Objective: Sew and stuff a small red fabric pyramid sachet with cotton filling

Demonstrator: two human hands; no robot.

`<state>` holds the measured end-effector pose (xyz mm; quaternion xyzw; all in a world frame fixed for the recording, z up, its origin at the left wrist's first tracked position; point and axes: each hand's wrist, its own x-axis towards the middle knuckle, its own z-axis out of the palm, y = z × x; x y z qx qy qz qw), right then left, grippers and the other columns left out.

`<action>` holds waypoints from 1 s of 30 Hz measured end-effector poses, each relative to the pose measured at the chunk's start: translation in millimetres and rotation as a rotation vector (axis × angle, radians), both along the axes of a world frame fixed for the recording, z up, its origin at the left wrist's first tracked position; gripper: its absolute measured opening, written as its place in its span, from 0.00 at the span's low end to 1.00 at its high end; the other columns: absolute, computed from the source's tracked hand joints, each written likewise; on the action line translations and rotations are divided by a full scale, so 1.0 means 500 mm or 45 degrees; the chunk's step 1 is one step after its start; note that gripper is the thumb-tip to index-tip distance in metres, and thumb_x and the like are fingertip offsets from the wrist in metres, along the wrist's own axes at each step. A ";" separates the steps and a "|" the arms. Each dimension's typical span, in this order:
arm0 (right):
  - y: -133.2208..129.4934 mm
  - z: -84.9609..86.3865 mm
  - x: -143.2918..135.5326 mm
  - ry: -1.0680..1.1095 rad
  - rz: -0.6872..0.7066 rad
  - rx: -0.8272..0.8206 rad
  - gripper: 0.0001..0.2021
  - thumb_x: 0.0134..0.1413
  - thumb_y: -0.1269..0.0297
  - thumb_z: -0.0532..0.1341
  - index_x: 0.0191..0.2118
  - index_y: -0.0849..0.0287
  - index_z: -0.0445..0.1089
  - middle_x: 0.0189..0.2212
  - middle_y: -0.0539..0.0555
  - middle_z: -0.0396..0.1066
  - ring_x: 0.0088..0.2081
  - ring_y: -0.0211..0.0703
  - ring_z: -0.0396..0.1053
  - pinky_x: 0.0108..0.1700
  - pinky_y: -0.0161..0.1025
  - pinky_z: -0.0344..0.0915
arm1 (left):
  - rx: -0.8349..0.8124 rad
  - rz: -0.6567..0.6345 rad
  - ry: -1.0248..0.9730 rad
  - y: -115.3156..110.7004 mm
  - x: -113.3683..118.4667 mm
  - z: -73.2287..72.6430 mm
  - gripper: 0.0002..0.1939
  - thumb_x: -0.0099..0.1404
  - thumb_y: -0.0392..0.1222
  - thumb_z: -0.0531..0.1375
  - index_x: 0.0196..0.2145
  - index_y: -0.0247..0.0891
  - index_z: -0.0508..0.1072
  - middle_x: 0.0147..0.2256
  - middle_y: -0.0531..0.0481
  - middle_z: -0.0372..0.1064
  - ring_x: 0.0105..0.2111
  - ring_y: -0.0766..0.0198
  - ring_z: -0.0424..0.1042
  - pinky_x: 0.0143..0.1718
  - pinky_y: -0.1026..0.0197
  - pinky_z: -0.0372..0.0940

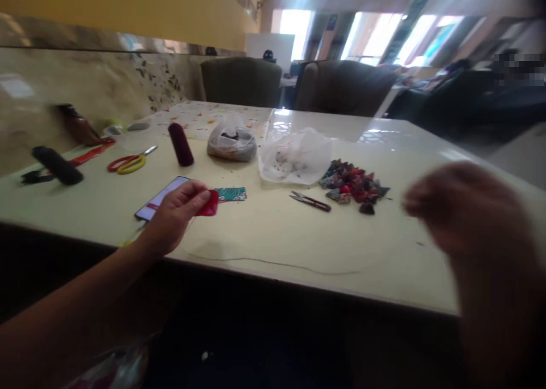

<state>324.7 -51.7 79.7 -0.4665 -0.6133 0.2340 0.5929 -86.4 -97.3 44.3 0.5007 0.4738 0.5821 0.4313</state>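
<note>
Between the thumb and fingers of my left hand point(177, 214) is a small red fabric piece point(210, 203). Just beyond it lies a teal patterned cloth point(232, 194), and a phone point(160, 198) is partly behind that hand. My right hand point(454, 207) is raised at the right, smeared by motion; its fingers look bunched, but what they hold cannot be made out. A long thread point(273, 261) runs along the near part of the table. Thread snips point(311, 201) lie beside a pile of small colourful fabric pieces point(356, 183).
On the white table point(264, 235) are red-and-yellow scissors point(130, 162), a maroon thread spool point(181, 144), a dark spool point(57, 165), a filled plastic bag point(232, 141) and a white plastic bag point(294, 156). Chairs point(241, 79) stand beyond the far edge.
</note>
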 end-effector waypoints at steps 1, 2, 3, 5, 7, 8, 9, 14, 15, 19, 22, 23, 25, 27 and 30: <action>0.008 -0.013 -0.043 0.119 0.126 -0.121 0.13 0.54 0.53 0.66 0.32 0.54 0.64 0.23 0.51 0.66 0.22 0.39 0.66 0.23 0.40 0.61 | 0.039 -0.110 -0.003 0.019 0.032 -0.009 0.08 0.62 0.42 0.68 0.33 0.36 0.74 0.26 0.52 0.73 0.27 0.68 0.71 0.32 0.65 0.67; 0.016 -0.027 -0.087 0.186 0.270 -0.238 0.12 0.55 0.54 0.66 0.33 0.54 0.63 0.25 0.51 0.69 0.22 0.38 0.67 0.23 0.38 0.61 | 0.065 -0.195 -0.010 0.037 0.061 -0.016 0.07 0.62 0.42 0.67 0.34 0.37 0.75 0.27 0.52 0.74 0.28 0.67 0.72 0.34 0.63 0.68; 0.023 -0.041 -0.130 0.214 0.400 -0.312 0.12 0.56 0.54 0.64 0.34 0.55 0.62 0.26 0.51 0.70 0.21 0.36 0.66 0.22 0.36 0.59 | 0.085 -0.257 -0.016 0.055 0.087 -0.022 0.07 0.62 0.42 0.67 0.34 0.37 0.75 0.29 0.51 0.75 0.30 0.66 0.73 0.36 0.62 0.68; 0.039 -0.064 -0.202 0.191 0.596 -0.421 0.12 0.60 0.54 0.61 0.34 0.55 0.61 0.20 0.45 0.63 0.17 0.31 0.56 0.19 0.32 0.51 | 0.106 -0.307 -0.014 0.087 0.128 -0.028 0.07 0.62 0.42 0.68 0.33 0.37 0.75 0.30 0.51 0.76 0.31 0.65 0.74 0.37 0.61 0.68; 0.057 -0.080 -0.248 0.205 0.677 -0.409 0.11 0.60 0.55 0.61 0.34 0.56 0.61 0.17 0.40 0.54 0.17 0.29 0.49 0.20 0.31 0.47 | 0.080 -0.297 0.012 0.114 0.154 -0.034 0.07 0.61 0.42 0.68 0.33 0.38 0.76 0.29 0.51 0.77 0.30 0.65 0.74 0.32 0.63 0.66; 0.066 -0.085 -0.261 0.172 0.697 -0.397 0.11 0.59 0.56 0.62 0.34 0.56 0.62 0.17 0.40 0.53 0.18 0.29 0.48 0.21 0.31 0.46 | 0.051 -0.292 0.024 0.127 0.163 -0.037 0.07 0.61 0.42 0.68 0.34 0.38 0.76 0.29 0.51 0.77 0.27 0.66 0.72 0.28 0.64 0.64; 0.075 -0.090 -0.270 0.133 0.717 -0.388 0.11 0.58 0.56 0.64 0.34 0.57 0.63 0.17 0.40 0.54 0.19 0.29 0.49 0.22 0.31 0.46 | 0.022 -0.290 0.029 0.138 0.169 -0.042 0.07 0.61 0.43 0.68 0.34 0.38 0.76 0.28 0.51 0.77 0.23 0.68 0.70 0.23 0.65 0.60; 0.118 -0.106 -0.280 -0.051 0.682 -0.347 0.10 0.54 0.61 0.65 0.28 0.61 0.67 0.25 0.48 0.68 0.28 0.33 0.60 0.30 0.33 0.55 | -0.043 -0.335 -0.023 0.185 0.179 -0.064 0.09 0.60 0.44 0.69 0.35 0.37 0.76 0.27 0.51 0.76 0.22 0.70 0.69 0.22 0.67 0.63; 0.123 -0.110 -0.281 -0.088 0.683 -0.341 0.10 0.55 0.62 0.64 0.28 0.61 0.67 0.25 0.49 0.69 0.28 0.34 0.61 0.31 0.33 0.55 | -0.056 -0.347 -0.033 0.192 0.180 -0.067 0.10 0.59 0.44 0.70 0.35 0.37 0.77 0.28 0.50 0.77 0.25 0.68 0.71 0.26 0.65 0.68; 0.130 -0.131 -0.275 -0.179 0.614 -0.279 0.09 0.62 0.60 0.57 0.34 0.59 0.64 0.26 0.47 0.65 0.28 0.35 0.59 0.33 0.34 0.55 | -0.093 -0.342 -0.016 0.212 0.176 -0.087 0.10 0.59 0.44 0.70 0.34 0.36 0.78 0.29 0.50 0.78 0.28 0.66 0.75 0.35 0.62 0.73; 0.128 -0.149 -0.262 -0.240 0.517 -0.196 0.08 0.66 0.62 0.54 0.34 0.58 0.62 0.26 0.47 0.63 0.30 0.36 0.59 0.34 0.35 0.55 | -0.099 -0.318 0.067 0.212 0.169 -0.102 0.09 0.60 0.44 0.69 0.34 0.36 0.78 0.30 0.49 0.78 0.31 0.65 0.76 0.37 0.61 0.73; 0.128 -0.154 -0.257 -0.266 0.506 -0.166 0.08 0.65 0.64 0.55 0.33 0.58 0.63 0.27 0.47 0.62 0.30 0.36 0.60 0.35 0.35 0.55 | -0.090 -0.314 0.109 0.210 0.167 -0.105 0.09 0.61 0.44 0.69 0.34 0.36 0.78 0.30 0.49 0.78 0.31 0.64 0.77 0.37 0.61 0.73; 0.127 -0.161 -0.251 -0.314 0.499 -0.110 0.08 0.62 0.68 0.58 0.30 0.59 0.65 0.28 0.49 0.63 0.32 0.36 0.61 0.37 0.35 0.56 | -0.051 -0.305 0.191 0.206 0.164 -0.110 0.08 0.62 0.44 0.68 0.34 0.37 0.78 0.30 0.50 0.78 0.31 0.64 0.77 0.37 0.61 0.74; 0.127 -0.163 -0.250 -0.348 0.490 -0.066 0.08 0.61 0.70 0.59 0.29 0.60 0.68 0.30 0.50 0.64 0.34 0.37 0.63 0.39 0.35 0.57 | 0.000 -0.293 0.251 0.202 0.162 -0.112 0.07 0.63 0.44 0.68 0.34 0.37 0.78 0.30 0.50 0.77 0.31 0.64 0.77 0.37 0.61 0.74; 0.123 -0.162 -0.251 -0.360 0.485 -0.040 0.08 0.61 0.72 0.60 0.30 0.61 0.71 0.30 0.50 0.63 0.34 0.36 0.63 0.38 0.35 0.58 | 0.077 -0.284 0.347 0.201 0.160 -0.116 0.07 0.64 0.44 0.67 0.33 0.38 0.79 0.31 0.50 0.76 0.32 0.63 0.77 0.36 0.61 0.74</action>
